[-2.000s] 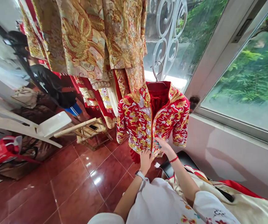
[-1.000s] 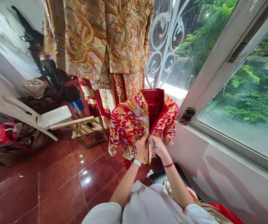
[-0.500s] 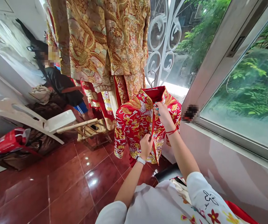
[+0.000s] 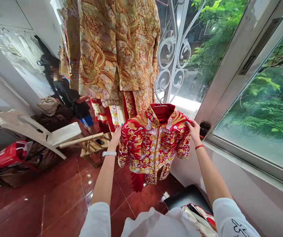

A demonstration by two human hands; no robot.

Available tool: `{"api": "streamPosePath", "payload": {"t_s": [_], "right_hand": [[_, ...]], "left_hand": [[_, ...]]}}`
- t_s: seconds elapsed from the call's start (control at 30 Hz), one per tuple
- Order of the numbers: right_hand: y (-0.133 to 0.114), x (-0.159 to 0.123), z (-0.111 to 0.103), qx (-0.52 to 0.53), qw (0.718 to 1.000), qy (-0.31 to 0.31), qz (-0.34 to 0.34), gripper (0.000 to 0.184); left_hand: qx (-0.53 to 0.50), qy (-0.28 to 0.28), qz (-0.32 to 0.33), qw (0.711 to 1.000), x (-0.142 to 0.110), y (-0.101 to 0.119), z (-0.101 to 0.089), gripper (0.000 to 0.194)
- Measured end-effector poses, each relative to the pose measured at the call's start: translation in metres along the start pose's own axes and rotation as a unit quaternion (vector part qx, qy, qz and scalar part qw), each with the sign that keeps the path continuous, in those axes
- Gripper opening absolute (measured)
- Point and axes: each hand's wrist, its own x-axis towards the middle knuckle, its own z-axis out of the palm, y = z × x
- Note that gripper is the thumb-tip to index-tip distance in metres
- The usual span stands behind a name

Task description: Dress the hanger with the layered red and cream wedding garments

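Beside a window (image 4: 260,108), someone's left hand (image 4: 116,137) and right hand (image 4: 194,131) are gripping a red embroidered jacket (image 4: 153,144) by its shoulders.

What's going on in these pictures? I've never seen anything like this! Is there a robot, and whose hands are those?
There's no robot here, just a person using two bare hands. One camera, worn on that person's head, looks forward and down, so you see almost what they would see.

The left hand has a pale band on its wrist and touches one shoulder of a red jacket with gold and silver patterns. Its grip is hard to see. The right hand, with a red bracelet, pinches the other shoulder. The jacket is on a hanger.

Lower down, pale and red cloth lies on something black, like a seat.
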Motion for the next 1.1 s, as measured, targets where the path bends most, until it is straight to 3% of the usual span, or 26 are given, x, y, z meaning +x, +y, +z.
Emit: {"api": "streamPosePath", "payload": {"t_s": [0.07, 0.13, 0.27, 0.33, 0.4, 0.53, 0.67, 0.83, 0.97, 1.1], "right_hand": [[0.004, 0.004, 0.004, -0.012, 1.0, 0.021, -0.006, 0.045], [0.003, 0.013, 0.006, -0.016, 0.999, 0.029, -0.01, 0.045], [-0.004, 0.039, 0.009, 0.016, 0.999, 0.042, -0.022, 0.043], [-0.005, 0.046, 0.013, 0.028, 0.999, 0.021, -0.034, 0.042], [-0.002, 0.046, 0.02, 0.026, 0.999, -0.007, -0.034, 0.043], [0.009, 0.036, 0.033, 0.014, 1.0, -0.009, -0.019, 0.049], [0.016, 0.027, 0.032, -0.004, 0.999, -0.007, -0.04, 0.05], [0.02, 0.012, 0.029, -0.017, 0.996, 0.053, -0.07, 0.057], [0.023, 0.001, 0.036, -0.048, 0.99, 0.114, -0.072, 0.062], [0.028, -0.004, 0.039, -0.053, 0.987, 0.13, -0.077, 0.062]], "left_hand": [[-0.016, 0.004, -0.021, 1.0, -0.002, 0.003, 0.009, 0.04], [0.018, 0.082, 0.054, 0.995, -0.009, 0.013, 0.016, 0.04], [0.149, 0.252, 0.231, 0.928, -0.03, 0.026, 0.016, 0.035], [0.199, 0.315, 0.255, 0.892, -0.044, 0.017, 0.016, 0.034], [0.224, 0.35, 0.25, 0.875, -0.055, -0.002, 0.018, 0.034], [0.231, 0.345, 0.215, 0.884, -0.063, -0.034, 0.029, 0.033], [0.246, 0.3, 0.183, 0.903, -0.072, -0.035, 0.029, 0.029], [0.282, 0.243, 0.19, 0.908, -0.096, -0.044, 0.019, 0.049], [0.292, 0.242, 0.188, 0.906, -0.083, -0.06, 0.014, 0.057], [0.276, 0.233, 0.194, 0.912, -0.082, -0.076, 0.009, 0.054]]}}
